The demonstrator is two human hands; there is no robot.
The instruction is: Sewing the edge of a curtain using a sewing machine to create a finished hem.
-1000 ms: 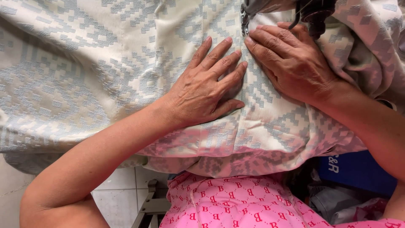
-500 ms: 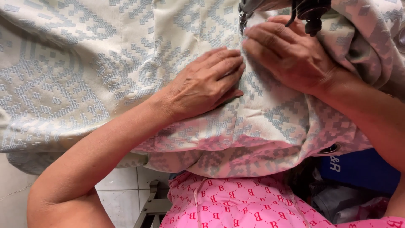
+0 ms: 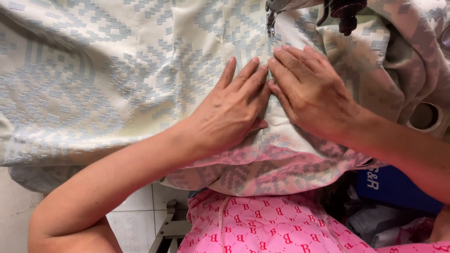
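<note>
sewing machine head [image 3: 344, 11]: cut by top edge | cloth [image 3: 93, 84]: edges out of frame

Home sewing corner or small tailoring workshop. Sewing machine head [image 3: 344, 11] with presser foot [image 3: 270, 21] sits just beyond the fingertips; patterned woven fabric [image 3: 117, 84] lies spread under the fingers and drapes over the table edge. White tiled floor [image 3: 136, 215] and metal stand frame [image 3: 171, 227] show well below the fingers.

two hands of mine — left hand [image 3: 229, 112], right hand [image 3: 311, 91] — on one patterned woven cloth [image 3: 117, 79]; one sewing machine needle assembly [image 3: 344, 11] above.
</note>
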